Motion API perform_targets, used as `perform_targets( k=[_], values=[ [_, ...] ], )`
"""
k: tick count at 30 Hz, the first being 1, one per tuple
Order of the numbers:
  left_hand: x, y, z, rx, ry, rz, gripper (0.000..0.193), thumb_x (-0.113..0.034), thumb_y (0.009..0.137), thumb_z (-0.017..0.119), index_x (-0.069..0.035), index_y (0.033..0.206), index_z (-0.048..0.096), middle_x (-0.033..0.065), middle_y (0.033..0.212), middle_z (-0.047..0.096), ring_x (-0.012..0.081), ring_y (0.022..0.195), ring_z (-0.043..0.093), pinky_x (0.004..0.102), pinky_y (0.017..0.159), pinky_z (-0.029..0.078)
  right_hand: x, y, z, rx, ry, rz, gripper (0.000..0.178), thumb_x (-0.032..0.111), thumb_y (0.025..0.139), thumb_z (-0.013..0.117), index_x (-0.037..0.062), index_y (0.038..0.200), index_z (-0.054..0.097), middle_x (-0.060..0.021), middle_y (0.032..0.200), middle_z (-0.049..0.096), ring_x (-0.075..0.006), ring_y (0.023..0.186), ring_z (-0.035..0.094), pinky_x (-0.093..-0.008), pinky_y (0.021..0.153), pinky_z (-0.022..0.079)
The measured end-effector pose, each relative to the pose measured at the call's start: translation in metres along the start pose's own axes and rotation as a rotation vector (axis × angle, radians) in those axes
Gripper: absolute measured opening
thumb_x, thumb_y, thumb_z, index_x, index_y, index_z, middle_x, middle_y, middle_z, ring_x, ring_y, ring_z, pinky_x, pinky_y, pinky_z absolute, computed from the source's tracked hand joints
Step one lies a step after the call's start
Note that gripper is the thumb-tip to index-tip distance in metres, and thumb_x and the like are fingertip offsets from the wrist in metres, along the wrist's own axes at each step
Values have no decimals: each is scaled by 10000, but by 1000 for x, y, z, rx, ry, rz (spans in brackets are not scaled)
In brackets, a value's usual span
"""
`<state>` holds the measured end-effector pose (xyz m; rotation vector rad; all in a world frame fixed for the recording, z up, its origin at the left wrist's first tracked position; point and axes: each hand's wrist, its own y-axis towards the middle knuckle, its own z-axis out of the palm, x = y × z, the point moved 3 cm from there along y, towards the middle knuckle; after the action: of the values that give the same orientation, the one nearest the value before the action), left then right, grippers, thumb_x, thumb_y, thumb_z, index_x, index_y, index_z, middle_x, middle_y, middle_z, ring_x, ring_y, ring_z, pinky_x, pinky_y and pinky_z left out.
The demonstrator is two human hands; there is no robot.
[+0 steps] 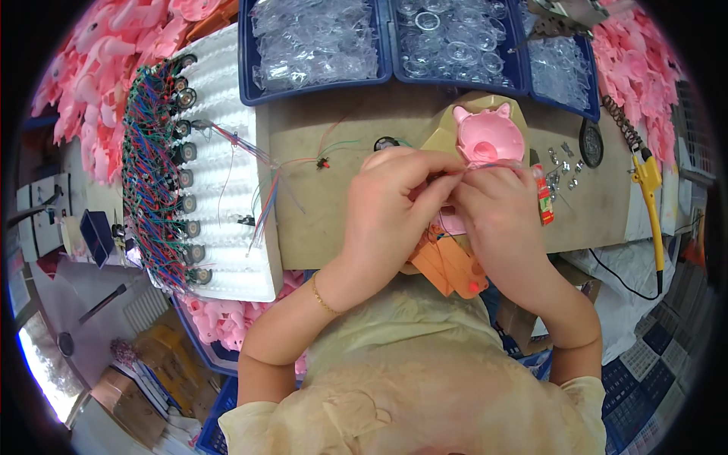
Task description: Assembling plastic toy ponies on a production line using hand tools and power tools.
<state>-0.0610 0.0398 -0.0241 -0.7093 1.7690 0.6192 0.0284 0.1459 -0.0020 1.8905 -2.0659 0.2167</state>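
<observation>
Above the bench edge my left hand (394, 205) is closed, thumb and forefinger pinching thin wires whose ends are hidden. My right hand (497, 205) meets it fingertip to fingertip, its fingers curled; what they grip is mostly covered. Just beyond them a pink animal-head shell (491, 136) with two ears lies open side up in a tan holder (440, 139). A bit of pink plastic (453, 223) shows between my hands. Below it hang orange plastic pieces (444, 265), with thin wire strands near them. A round black part (386, 142) lies beyond my left hand.
A white foam tray (243, 182) on the left bears rows of small round speakers with bundled wires (155, 182). Blue bins (318, 98) of clear plastic parts line the back. Small metal pieces (563, 167), a red container (544, 196) and a yellow soldering iron (649, 186) are at right.
</observation>
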Motion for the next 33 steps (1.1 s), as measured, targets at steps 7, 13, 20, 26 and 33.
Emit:
perform_targets(
  k=[7,13,20,26,33],
  values=[
    [-3,0,-19,-105,242,172,117,-81,764,681,-5,846,650,72,832,623,138,808,566,251,687,433,14,-37,-21,30,69,34,332,225,712,670,42,971,570,-71,949,534,-266,930,489,-430,863,336],
    [-15,4,-16,2,224,-94,114,-98,785,669,0,840,647,30,753,601,76,667,537,204,572,400,40,-61,-11,51,-80,191,582,337,596,749,31,1043,534,-104,1071,471,-281,979,464,-432,864,348],
    [5,9,-17,48,-517,-300,188,-84,855,605,32,1002,598,55,885,641,66,763,579,200,677,452,7,-31,-34,116,307,109,591,102,569,776,8,1099,533,-136,1099,487,-306,1011,498,-382,842,421],
    [6,-19,-30,-247,50,35,205,-105,804,636,-28,993,617,89,933,649,164,804,609,271,723,456,-12,-23,-18,-2,375,-82,617,13,523,755,19,1105,550,-145,1129,503,-314,989,529,-378,813,453],
    [13,-68,-29,-36,490,449,340,-64,713,646,-74,1052,620,70,1045,629,185,887,619,310,758,477,-12,-14,-20,31,287,-197,625,-26,504,741,22,1097,550,-144,1117,494,-308,1002,518,-372,812,459]
  ],
)
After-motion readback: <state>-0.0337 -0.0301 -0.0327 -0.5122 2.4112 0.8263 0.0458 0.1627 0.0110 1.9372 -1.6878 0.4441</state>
